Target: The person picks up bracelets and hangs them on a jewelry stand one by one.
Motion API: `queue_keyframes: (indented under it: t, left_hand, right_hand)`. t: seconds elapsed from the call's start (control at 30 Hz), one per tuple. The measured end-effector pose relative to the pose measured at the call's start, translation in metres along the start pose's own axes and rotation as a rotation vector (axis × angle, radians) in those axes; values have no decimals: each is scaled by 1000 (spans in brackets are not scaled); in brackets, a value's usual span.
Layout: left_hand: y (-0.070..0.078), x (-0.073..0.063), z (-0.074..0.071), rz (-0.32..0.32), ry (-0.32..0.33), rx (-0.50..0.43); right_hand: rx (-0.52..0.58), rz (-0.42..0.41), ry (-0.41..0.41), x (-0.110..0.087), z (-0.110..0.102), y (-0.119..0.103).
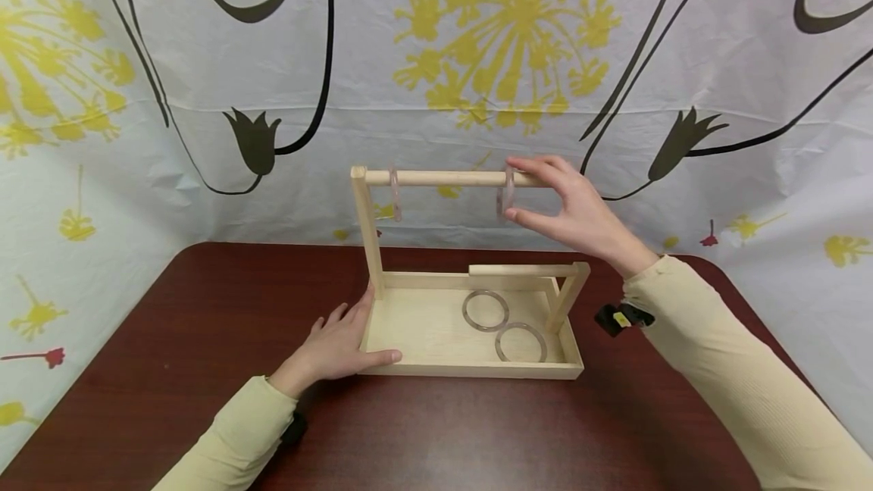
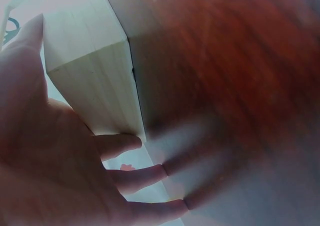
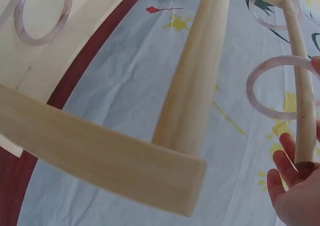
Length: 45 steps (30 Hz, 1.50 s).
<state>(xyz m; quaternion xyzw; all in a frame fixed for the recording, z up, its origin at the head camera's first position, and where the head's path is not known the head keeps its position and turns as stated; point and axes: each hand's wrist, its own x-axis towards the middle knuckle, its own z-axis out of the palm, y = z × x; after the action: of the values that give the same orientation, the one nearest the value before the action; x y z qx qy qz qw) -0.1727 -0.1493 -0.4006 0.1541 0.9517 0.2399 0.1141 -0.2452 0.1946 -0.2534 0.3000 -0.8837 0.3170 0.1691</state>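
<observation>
A pale wooden rack with a tray base (image 1: pixel 423 370) stands on the table, with a tall upper rod (image 1: pixel 443 178) and a shorter lower rod (image 1: pixel 518 270). My right hand (image 1: pixel 576 207) pinches a translucent pinkish bangle (image 3: pixel 250 88) between thumb and fingers; the bangle encircles the upper rod near its free end. Farther left, a second bangle (image 1: pixel 396 199) hangs on that rod. Two more bangles lie in the tray, one bangle (image 1: pixel 466 313) touching or overlapping the other bangle (image 1: pixel 544 348). My left hand (image 1: pixel 337 343) rests against the tray's left end, fingers extended, thumb over the front rim.
The rack's left post (image 1: pixel 368 233) carries the upper rod, and a short right post (image 1: pixel 567 298) carries the lower one. Dark reddish table (image 1: pixel 239 309) surrounds the tray. A flower-printed sheet (image 1: pixel 307 82) hangs behind.
</observation>
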Motion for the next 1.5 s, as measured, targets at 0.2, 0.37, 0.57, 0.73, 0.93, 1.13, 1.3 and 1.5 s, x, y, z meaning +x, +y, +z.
queue_keyframes:
  t: [0.2,0.37,0.57,0.73,0.93,1.13,1.3,1.5]
  left_hand:
    - [1,0,-1,-2,0,-3]
    - [1,-1,-1,0,1,-8]
    - [0,-1,0,2,3,-3]
    - [-1,0,0,2,3,2]
    - [-1,0,0,1,-2,10]
    - [1,-1,0,-1,-6,2]
    - [1,-1,-1,-4,-2,1]
    - [1,0,0,-9,-2,-2]
  right_hand:
    - [-58,-66,-10,6,-1,-6]
    - [-81,-144,-18,10,1,-10]
    - [-105,-219,-13,14,4,-14]
    - [-179,-291,-1,19,6,-18]
    - [-219,-308,-20,23,9,-23]
    - [-207,-253,-80,27,13,-33]
    - [-190,-243,-105,31,18,-39]
    - [-162,-253,-120,36,25,-44]
